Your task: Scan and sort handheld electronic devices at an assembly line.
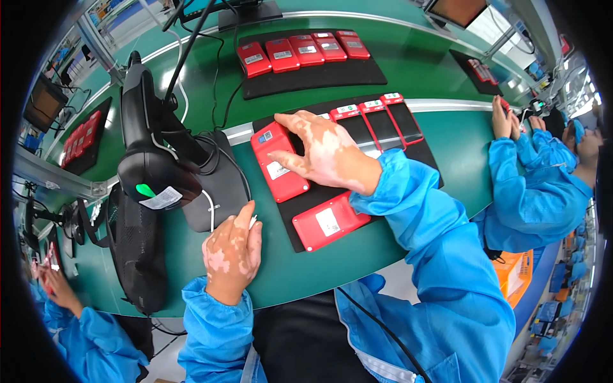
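My right hand (329, 153) is closed over a red phone-like device (288, 185), which lies back up on a black mat (295, 209). Its fingertips reach the device's upper end, and the thumb lies across the back. Nearer to me, a second red device (325, 223) lies sideways, also showing a white label. Several more, with dark screens up (402, 121), lie in a row beyond my right wrist. My left hand (231, 258) is beside the dark stand base (223, 191), pinching a small white thing (253, 221) that I cannot make out.
A black handheld scanner (150, 169) stands at left, above a black mesh bag (137, 249). Across a metal rail, several red devices (306, 50) lie on another black mat (319, 78). Co-workers in blue sleeves sit at right (543, 185) and lower left (96, 345). Cables hang over the bench.
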The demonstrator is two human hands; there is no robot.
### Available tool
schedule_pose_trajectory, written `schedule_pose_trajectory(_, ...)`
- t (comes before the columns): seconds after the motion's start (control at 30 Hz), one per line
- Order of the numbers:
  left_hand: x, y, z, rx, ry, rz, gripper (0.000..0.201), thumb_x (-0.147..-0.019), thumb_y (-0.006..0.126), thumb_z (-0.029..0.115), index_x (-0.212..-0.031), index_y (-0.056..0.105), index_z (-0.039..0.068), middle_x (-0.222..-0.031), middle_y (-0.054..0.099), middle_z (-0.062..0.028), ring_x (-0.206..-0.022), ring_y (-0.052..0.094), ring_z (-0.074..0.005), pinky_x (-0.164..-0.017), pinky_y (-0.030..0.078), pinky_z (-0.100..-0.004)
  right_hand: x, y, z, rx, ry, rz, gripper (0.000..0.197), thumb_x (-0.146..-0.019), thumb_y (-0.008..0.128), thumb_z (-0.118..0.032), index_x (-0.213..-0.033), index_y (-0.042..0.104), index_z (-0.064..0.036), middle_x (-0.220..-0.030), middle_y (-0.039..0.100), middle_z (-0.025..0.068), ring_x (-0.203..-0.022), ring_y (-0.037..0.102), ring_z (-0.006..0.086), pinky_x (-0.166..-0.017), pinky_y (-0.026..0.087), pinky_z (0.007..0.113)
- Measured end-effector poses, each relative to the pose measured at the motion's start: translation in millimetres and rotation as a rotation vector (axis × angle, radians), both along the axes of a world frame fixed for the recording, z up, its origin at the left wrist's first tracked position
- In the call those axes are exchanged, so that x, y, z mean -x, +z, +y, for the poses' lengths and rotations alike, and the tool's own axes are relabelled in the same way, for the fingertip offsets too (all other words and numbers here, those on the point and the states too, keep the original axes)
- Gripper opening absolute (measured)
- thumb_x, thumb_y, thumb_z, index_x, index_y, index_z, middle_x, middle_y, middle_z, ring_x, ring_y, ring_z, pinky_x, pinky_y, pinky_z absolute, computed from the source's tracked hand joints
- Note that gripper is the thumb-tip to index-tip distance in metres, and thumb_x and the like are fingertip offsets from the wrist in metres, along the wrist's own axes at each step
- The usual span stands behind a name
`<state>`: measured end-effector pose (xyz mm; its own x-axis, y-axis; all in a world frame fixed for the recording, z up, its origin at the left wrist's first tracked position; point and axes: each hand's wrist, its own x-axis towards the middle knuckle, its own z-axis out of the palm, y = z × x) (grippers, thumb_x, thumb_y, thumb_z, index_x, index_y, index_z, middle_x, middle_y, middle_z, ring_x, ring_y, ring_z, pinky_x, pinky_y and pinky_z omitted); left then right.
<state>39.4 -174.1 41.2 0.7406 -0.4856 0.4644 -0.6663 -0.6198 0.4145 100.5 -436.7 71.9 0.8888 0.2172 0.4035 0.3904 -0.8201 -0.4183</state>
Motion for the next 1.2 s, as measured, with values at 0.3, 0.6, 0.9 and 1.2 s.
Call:
schedule_pose_trajectory(0.3,0.6,0.0,10.1,0.068,0.012,0.010,0.036,-0.094,0.073,0.010,-0.130,0.067,0.004,-0.085,0.068,-0.0170,-0.071,0.068,-0.0358,-0.064,0.055,-0.0455,-2.5,24.6,-22.1,0.449,-0.315,0.200,0.082,-0.091,0.071,-0.067,-0.135,0.065,0.0024,-0.132,0.066,0.0236,-0.128,0.060,0.0399,-0.111,0.048,0.047)
schedule_pose_trajectory(0.6,3.2,-2.9,5.2,0.085,-0.026,-0.059,0.037,-0.092,0.074,0.004,-0.128,0.069,0.002,-0.083,0.067,-0.0163,-0.069,0.067,-0.0343,-0.064,0.055,-0.0436,7.6,-0.2,-7.9,0.386,-0.330,0.153,0.066,-0.089,0.075,-0.045,-0.136,0.059,-0.0018,-0.124,0.068,0.0197,-0.130,0.060,0.0369,-0.128,0.018,0.059)
schedule_pose_trajectory(0.9,3.2,1.0,7.6,0.131,-0.040,-0.022,0.035,-0.091,0.075,0.004,-0.126,0.071,0.001,-0.080,0.063,-0.0146,-0.067,0.064,-0.0330,-0.063,0.053,-0.0434,20.5,29.3,-15.9,-0.098,-0.202,0.174,0.089,-0.080,0.088,-0.028,-0.152,0.043,-0.0014,-0.127,0.068,0.0218,-0.120,0.067,0.0392,-0.112,0.049,0.047)
schedule_pose_trajectory(1.2,-3.1,22.6,11.1,0.394,-0.001,-0.041,0.031,-0.092,0.073,-0.003,-0.123,0.073,0.001,-0.079,0.061,-0.0132,-0.065,0.059,-0.0273,-0.060,0.048,-0.0393,10.1,45.8,15.8,-1.484,0.064,0.463,0.043,-0.105,0.056,-0.026,-0.141,0.061,-0.0013,-0.104,0.070,0.0080,-0.092,0.067,0.0208,-0.092,0.057,0.048)
